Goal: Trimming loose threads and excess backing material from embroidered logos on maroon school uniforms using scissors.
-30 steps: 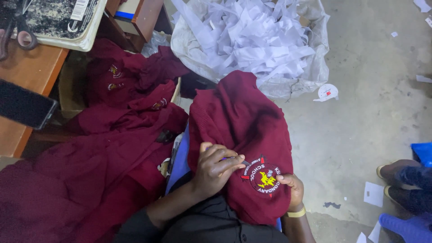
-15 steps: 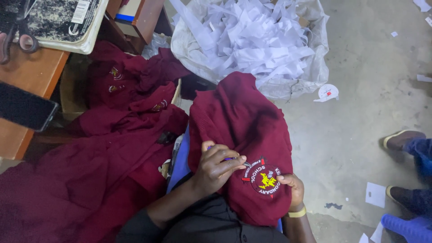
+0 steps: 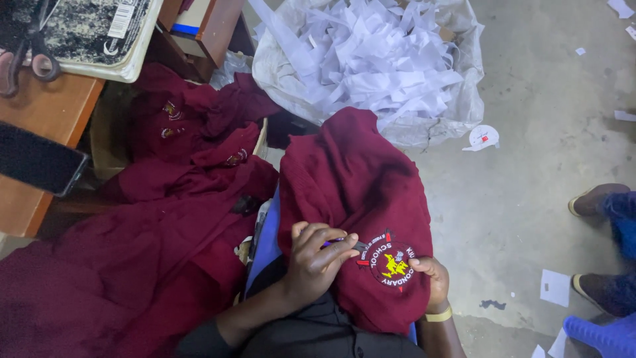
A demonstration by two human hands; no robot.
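Sweater: maroon sweater (image 3: 358,192) draped over my lap, round embroidered badge (image 3: 391,260) facing up.
Left hand (image 3: 318,260): my fingers curl shut around a small purple-handled tool (image 3: 346,244) at the badge's edge.
Right hand (image 3: 432,282): I pinch the cloth beside the badge.
Surroundings: maroon garment pile (image 3: 152,245) left, sack of paper strips (image 3: 377,59) ahead.

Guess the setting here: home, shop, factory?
Likely a small garment or embroidery workshop: a pile of maroon garments with badges, a sack of white paper offcuts, scissors on the wooden table.
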